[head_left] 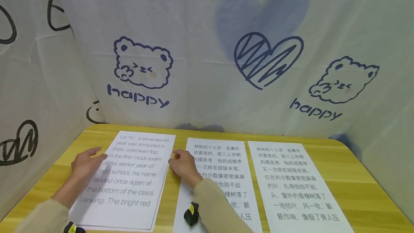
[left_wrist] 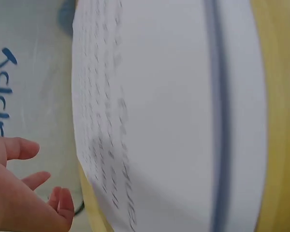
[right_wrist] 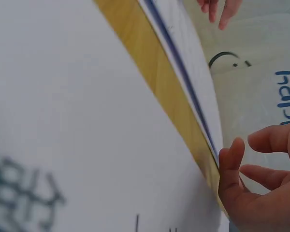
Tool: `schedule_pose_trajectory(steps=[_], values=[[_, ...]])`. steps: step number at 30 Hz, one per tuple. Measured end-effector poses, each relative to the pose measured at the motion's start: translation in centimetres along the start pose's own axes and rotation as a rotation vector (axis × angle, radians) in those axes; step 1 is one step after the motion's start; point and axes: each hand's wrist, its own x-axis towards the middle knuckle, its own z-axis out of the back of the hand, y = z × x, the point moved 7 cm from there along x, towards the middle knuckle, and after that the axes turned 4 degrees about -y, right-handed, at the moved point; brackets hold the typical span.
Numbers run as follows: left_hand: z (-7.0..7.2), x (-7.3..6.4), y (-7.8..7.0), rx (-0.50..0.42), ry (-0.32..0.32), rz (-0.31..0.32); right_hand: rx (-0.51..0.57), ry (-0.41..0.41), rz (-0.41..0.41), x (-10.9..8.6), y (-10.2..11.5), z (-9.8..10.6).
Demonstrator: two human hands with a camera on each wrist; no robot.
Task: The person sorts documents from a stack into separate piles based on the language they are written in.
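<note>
A white sheet with large English print (head_left: 129,175) lies at the left of the wooden table, with another sheet's edge (left_wrist: 244,116) showing beneath it. My left hand (head_left: 84,166) is at the English sheet's left edge, thumb and fingers apart. In the left wrist view the left hand (left_wrist: 26,191) has loosely bent fingers and nothing between them. Across the sheet, my right hand (head_left: 185,166) is right at its right edge, partly over the middle sheet. Its fingers are loosely bent, with a gap to the thumb, in the right wrist view, where the right hand (right_wrist: 263,186) holds nothing.
A middle sheet with Chinese print (head_left: 220,161) lies partly under my right forearm. Another Chinese-print sheet (head_left: 291,182) lies right of it. The yellow wood-grain table (head_left: 352,175) ends at a white curtain (head_left: 200,92) with blue drawings behind and a side curtain at left.
</note>
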Motion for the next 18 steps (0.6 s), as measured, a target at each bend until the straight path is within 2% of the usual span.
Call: schedule_pose_trajectory(steps=[4, 8, 13, 18], values=[[-1.8, -1.4, -1.8, -0.044, 0.048, -0.024, 0.048, 0.030, 0.006, -1.0, 0.1, 1.5], [-3.8, -2.9, -3.8, -0.077, 0.132, -0.081, 0.016, 0.046, 0.050, -1.9, 0.1, 3.6], [-5.3, -4.6, -5.3, 0.002, 0.215, -0.177, -0.068, 0.035, 0.110, -2.4, -0.4, 6.8], [-6.8, -6.1, -6.5, 0.020, 0.240, -0.253, -0.165, -0.029, 0.140, -2.8, -2.0, 11.3]])
